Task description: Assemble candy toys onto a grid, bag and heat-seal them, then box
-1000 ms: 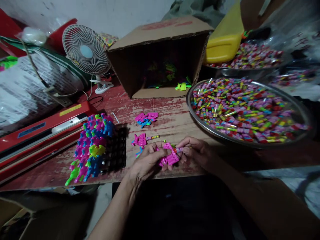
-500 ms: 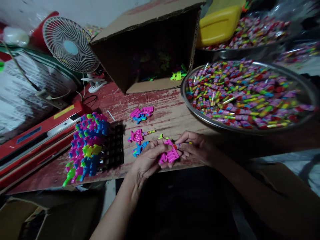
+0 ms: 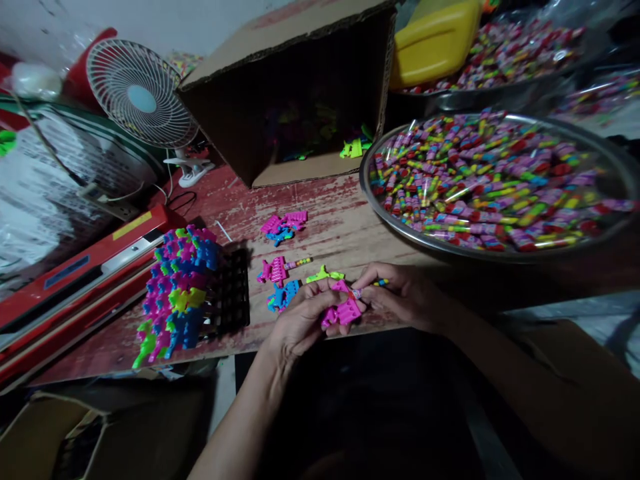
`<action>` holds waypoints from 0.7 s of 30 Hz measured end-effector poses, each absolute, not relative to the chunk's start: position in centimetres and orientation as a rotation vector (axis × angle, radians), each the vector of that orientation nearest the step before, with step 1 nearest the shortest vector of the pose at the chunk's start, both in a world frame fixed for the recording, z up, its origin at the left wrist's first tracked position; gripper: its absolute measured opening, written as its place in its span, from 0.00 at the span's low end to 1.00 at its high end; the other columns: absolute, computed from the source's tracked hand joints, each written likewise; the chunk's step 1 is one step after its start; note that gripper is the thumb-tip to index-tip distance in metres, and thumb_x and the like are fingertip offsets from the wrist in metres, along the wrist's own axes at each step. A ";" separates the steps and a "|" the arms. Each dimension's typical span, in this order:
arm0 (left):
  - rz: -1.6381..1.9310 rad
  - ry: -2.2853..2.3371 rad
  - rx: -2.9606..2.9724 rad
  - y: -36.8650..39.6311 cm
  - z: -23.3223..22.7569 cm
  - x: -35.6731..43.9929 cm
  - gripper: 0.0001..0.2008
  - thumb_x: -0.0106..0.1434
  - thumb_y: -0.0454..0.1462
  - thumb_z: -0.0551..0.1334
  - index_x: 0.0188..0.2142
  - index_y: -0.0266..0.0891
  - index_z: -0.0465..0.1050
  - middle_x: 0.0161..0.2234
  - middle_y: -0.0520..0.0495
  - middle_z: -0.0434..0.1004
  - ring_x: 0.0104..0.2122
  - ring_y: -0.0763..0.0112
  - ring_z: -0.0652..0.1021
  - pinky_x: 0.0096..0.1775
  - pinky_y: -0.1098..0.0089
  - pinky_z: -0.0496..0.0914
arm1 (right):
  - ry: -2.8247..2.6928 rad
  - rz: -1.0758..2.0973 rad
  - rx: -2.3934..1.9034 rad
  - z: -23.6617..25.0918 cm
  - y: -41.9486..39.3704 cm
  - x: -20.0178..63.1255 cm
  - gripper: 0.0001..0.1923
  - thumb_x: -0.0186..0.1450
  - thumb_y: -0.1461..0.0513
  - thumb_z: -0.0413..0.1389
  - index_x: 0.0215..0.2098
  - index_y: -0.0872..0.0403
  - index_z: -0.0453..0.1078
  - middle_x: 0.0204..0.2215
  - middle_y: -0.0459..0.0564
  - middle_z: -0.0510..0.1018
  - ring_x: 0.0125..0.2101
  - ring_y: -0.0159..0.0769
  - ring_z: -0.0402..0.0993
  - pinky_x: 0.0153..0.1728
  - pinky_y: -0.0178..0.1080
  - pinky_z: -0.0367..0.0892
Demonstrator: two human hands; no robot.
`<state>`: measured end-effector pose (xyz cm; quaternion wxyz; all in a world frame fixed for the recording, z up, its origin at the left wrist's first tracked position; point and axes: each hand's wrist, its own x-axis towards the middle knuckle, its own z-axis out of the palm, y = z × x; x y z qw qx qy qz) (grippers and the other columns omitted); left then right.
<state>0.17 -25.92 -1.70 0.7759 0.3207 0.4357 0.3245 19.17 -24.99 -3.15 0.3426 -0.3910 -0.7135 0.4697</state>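
Before you lies a worn red table [image 3: 345,220], and on its far side a cardboard box [image 3: 280,73] lies tipped open toward you, a few bright plastic pieces inside. To your right, a wide metal tray [image 3: 373,207] is heaped with wrapped candy rolls [image 3: 490,180]; behind it stands a yellow container [image 3: 435,43]. At your far left a white clip fan [image 3: 140,97] faces you, and a red bar-shaped device [image 3: 85,267] runs along the table's left edge. Just beside that, a black grid rack [image 3: 230,293] carries a stack of pink, blue and green plastic toys [image 3: 177,293].

Your left hand [image 3: 300,320] is curled closed around a pink plastic toy [image 3: 343,310] at the table's near edge, fingers wrapped over its left part. Your right hand [image 3: 405,297] meets it from the right, fingertips pinched shut on a thin candy stick [image 3: 367,288] touching the toy's upper end. The toy sits between both hands.

Just beyond your left hand lie a blue toy [image 3: 283,297], a green toy [image 3: 324,274], a pink toy with a candy stick [image 3: 277,269], and farther off a small pink-and-blue pile [image 3: 284,225].
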 end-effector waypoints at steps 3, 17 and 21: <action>0.694 0.943 0.694 -26.0 -1.8 0.3 0.13 0.47 0.36 0.68 0.29 0.33 0.66 0.19 0.50 0.74 0.13 0.77 0.70 0.14 0.79 0.58 | -1.900 1.191 -1.019 -3.4 -25.0 19.3 0.06 0.65 0.61 0.53 0.34 0.54 0.71 0.27 0.44 0.77 0.29 0.29 0.72 0.31 0.31 0.64; 0.765 1.215 1.177 -24.9 0.6 -3.5 0.19 0.59 0.52 0.61 0.32 0.37 0.66 0.18 0.55 0.66 0.15 0.79 0.65 0.19 0.78 0.57 | -1.675 1.257 -1.064 -5.5 -23.0 17.4 0.17 0.70 0.51 0.45 0.50 0.50 0.66 0.27 0.46 0.75 0.22 0.34 0.69 0.24 0.37 0.66; 0.840 1.571 1.445 -23.7 0.8 -4.9 0.09 0.61 0.41 0.61 0.32 0.37 0.69 0.26 0.52 0.70 0.25 0.74 0.69 0.28 0.74 0.61 | -1.783 0.954 -1.209 -5.0 -17.8 14.8 0.15 0.69 0.53 0.46 0.42 0.51 0.70 0.34 0.50 0.77 0.30 0.37 0.73 0.33 0.40 0.68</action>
